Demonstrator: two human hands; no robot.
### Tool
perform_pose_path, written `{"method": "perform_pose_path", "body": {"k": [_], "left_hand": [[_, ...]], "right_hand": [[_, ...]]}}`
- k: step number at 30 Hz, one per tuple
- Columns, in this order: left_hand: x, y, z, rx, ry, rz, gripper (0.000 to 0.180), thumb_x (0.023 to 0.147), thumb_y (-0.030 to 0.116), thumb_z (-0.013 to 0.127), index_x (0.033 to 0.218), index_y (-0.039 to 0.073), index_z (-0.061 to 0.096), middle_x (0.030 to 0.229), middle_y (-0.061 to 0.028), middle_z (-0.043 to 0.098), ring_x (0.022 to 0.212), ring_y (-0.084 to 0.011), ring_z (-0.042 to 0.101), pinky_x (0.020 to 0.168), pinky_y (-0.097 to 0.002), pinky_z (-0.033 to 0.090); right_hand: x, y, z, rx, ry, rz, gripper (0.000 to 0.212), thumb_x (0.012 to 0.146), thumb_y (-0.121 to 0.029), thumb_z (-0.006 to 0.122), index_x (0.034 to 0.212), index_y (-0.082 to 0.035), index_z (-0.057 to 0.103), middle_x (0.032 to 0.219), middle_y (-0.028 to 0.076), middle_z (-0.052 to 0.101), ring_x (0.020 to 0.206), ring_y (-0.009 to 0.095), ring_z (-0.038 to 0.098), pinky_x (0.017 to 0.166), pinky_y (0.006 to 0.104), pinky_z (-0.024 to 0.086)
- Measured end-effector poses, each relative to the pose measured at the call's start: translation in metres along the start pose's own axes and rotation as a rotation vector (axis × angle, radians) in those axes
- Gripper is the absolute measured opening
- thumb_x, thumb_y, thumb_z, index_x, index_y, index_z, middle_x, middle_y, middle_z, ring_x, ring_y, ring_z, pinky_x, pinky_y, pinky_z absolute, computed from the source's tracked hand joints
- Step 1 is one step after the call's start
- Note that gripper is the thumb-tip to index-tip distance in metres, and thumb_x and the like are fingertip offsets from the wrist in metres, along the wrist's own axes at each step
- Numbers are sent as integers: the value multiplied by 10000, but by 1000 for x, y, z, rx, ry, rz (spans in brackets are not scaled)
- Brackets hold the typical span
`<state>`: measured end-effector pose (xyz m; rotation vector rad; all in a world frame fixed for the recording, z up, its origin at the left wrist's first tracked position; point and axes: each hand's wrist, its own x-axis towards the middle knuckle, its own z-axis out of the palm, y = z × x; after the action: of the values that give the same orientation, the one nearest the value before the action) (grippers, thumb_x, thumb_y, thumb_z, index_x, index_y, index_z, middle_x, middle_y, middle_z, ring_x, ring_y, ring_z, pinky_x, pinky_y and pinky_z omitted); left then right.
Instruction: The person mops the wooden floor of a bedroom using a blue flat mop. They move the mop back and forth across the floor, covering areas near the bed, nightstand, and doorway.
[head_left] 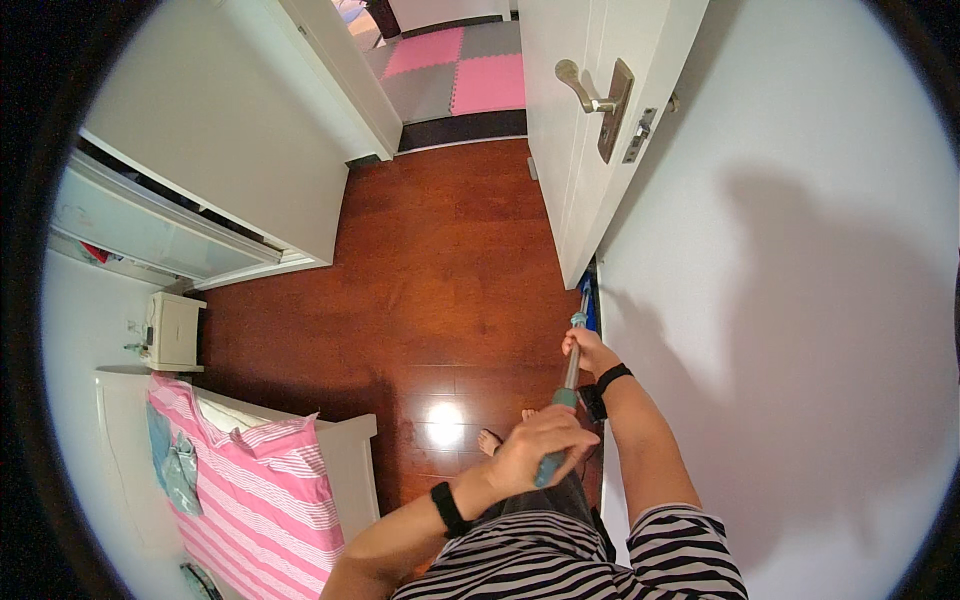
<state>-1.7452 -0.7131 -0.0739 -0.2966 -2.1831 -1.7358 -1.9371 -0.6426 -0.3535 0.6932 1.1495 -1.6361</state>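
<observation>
My left hand (535, 446) is wrapped round the grey-green grip at the top end of a long mop (572, 372). Farther down the metal pole, my right hand (590, 352) is closed on it as well. The pole slants away from me toward the narrow gap between the open door and the right wall. At its far end a blue head (590, 303) shows on the floor, partly hidden by the door's edge. Both wrists wear black bands.
The white door (590, 130) with a metal lever handle stands open ahead, close to the right wall (800, 300). Reddish-brown wood floor (440, 240) runs to the doorway, with pink and grey foam mats (490, 80) beyond. At left are a wardrobe (230, 130), nightstand (175, 330) and bed (260, 500).
</observation>
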Motion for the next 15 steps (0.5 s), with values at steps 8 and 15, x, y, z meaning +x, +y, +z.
{"method": "perform_pose_path", "body": {"k": [8,15], "left_hand": [[-16,-17,29,36,-114,-55,364,767,47,630,1128,37,676,934,-80,651,919,-265,643,1042,-517,426],[-45,6,41,72,-82,-69,455,620,-11,734,1070,19,675,842,-80,591,833,-273,608,907,-430,499]], "right_hand": [[14,-10,-26,-169,-147,63,117,919,-34,477,807,-15,447,654,98,482,582,222,510,583,375,461],[-3,16,-31,-561,-31,157,80,911,-77,440,850,-27,457,685,104,538,619,218,577,579,354,496]]}}
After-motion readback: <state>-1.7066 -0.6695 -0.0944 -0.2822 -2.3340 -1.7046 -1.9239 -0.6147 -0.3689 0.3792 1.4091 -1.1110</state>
